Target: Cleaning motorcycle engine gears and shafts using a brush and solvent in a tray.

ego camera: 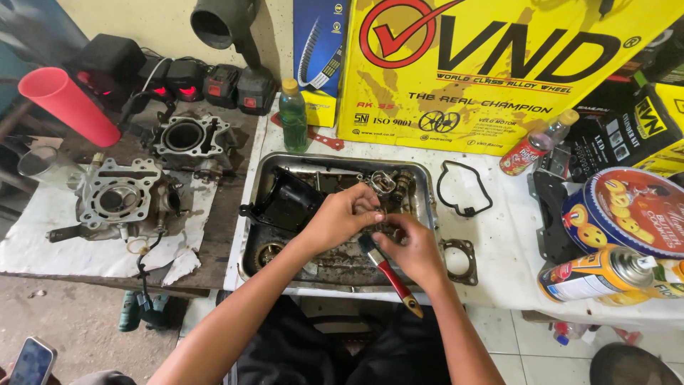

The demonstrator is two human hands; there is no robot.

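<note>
1. Left hand (340, 214) is over the middle of the metal tray (427, 187), fingers curled and pinching a small metal part (375, 216); the part is mostly hidden by the fingers, shape not clear
2. Right hand (412, 249) is closed around a paintbrush (390, 274) with a red and wooden handle; the bristle end sits at the part, the handle points near and to the right, past the tray's near rim
3. Judgement: the part looks hard, stiff and light enough for a fingertip hold; the tray looks wet and grimy, so the part is likely slippery. Best held by its edges, low over the tray, so that a slip lands it in the tray
4. Judgement: the brush is light, with a stiff handle and soft bristles; a hold near the ferrule gives control
5. Also in the tray: a black plastic cover (285, 203) at the left and metal pieces at the far side
6. Large yellow box (499, 71) stands far, with a red tick emblem and black lettering; a blue box (317, 43) stands at its left
7. Green bottle (293, 114) with yellow cap stands just left of the tray's far corner
8. Round blue and red tin (630, 214) lies at the right; a spray can (605, 274) with a yellow label lies on its side nearer
9. Two engine blocks (121, 199) rest at the left on white paper; a red cup (68, 103) is tilted beyond them
</note>
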